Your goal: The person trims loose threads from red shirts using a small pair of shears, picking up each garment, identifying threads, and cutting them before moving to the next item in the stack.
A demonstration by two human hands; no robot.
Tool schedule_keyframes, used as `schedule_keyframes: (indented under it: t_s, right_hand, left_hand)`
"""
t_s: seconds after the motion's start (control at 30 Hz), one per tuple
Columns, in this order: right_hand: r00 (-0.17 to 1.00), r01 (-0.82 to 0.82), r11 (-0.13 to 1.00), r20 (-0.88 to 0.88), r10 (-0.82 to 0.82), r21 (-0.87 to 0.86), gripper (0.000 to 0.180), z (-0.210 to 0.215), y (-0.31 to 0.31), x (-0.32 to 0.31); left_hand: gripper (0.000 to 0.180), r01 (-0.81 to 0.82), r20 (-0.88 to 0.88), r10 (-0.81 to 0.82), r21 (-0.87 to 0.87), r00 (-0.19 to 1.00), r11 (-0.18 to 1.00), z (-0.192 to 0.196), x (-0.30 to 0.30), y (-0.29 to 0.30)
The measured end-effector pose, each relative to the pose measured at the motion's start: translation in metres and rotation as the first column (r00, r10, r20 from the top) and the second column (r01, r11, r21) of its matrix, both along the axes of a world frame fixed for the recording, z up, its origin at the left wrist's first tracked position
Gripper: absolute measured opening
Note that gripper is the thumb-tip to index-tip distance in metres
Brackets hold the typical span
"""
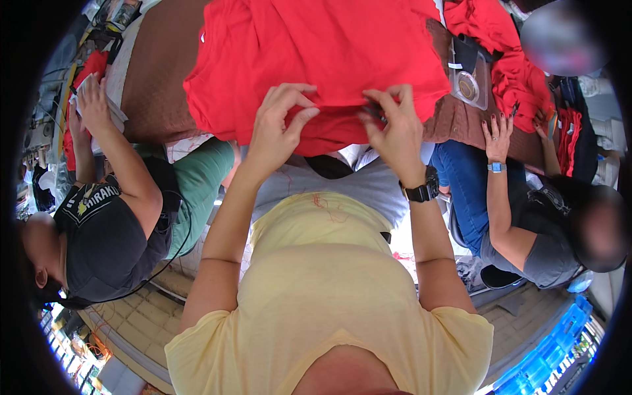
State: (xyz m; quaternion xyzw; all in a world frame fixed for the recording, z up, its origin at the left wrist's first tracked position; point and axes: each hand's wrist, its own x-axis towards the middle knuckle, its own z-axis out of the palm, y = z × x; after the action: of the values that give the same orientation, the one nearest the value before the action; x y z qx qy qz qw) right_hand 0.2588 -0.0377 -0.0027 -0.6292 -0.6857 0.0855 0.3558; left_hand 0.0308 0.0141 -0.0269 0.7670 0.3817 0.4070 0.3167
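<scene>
While your left hand (280, 124) forms a narrow pinch, its catch unclear, and your right hand (399, 130) seems closed on a small dark object (378, 110), a slip could snag the red garment (316, 49) at 12 o'clock. At 2 o'clock, a clear plastic box (484, 91) holds a round item (467, 85).

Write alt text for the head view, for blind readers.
A person's left hand and right hand are at red fabric over a brown cloth, an unclear dark object at the right one. Co-workers sit on both sides.
</scene>
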Motion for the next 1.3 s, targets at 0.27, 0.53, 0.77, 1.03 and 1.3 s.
schedule_keyframes:
  t_s: [0.27,0.53,0.77,1.03,1.3]
  right_hand:
    - [0.967,-0.135,0.962,-0.243,0.076,-0.237,0.025,0.088,0.025,0.058]
    - [0.997,-0.079,0.973,0.023,0.075,0.217,0.027,0.028,0.097,0.02]
    - [0.954,-0.221,0.969,-0.233,0.19,-0.113,0.017,-0.018,0.077,-0.029]
    - [0.907,-0.267,0.964,-0.34,0.248,-0.011,0.024,-0.035,0.057,-0.029]
    - [0.967,-0.253,0.965,0.026,0.255,-0.065,0.015,-0.014,0.037,-0.039]
  left_hand:
    - [0.005,-0.15,0.35,0.202,-0.171,0.915,0.974,0.071,-0.039,-0.005]
    - [0.02,-0.284,-0.332,0.499,0.522,0.801,0.804,0.043,-0.041,0.038]
    - [0.018,-0.087,-0.118,0.099,0.097,0.988,0.991,0.007,0.006,0.033]
    - [0.01,-0.136,-0.292,0.14,0.034,0.946,0.99,-0.015,0.0,0.041]
    - [0.003,-0.123,-0.112,0.108,-0.138,0.988,0.983,-0.012,-0.004,0.034]
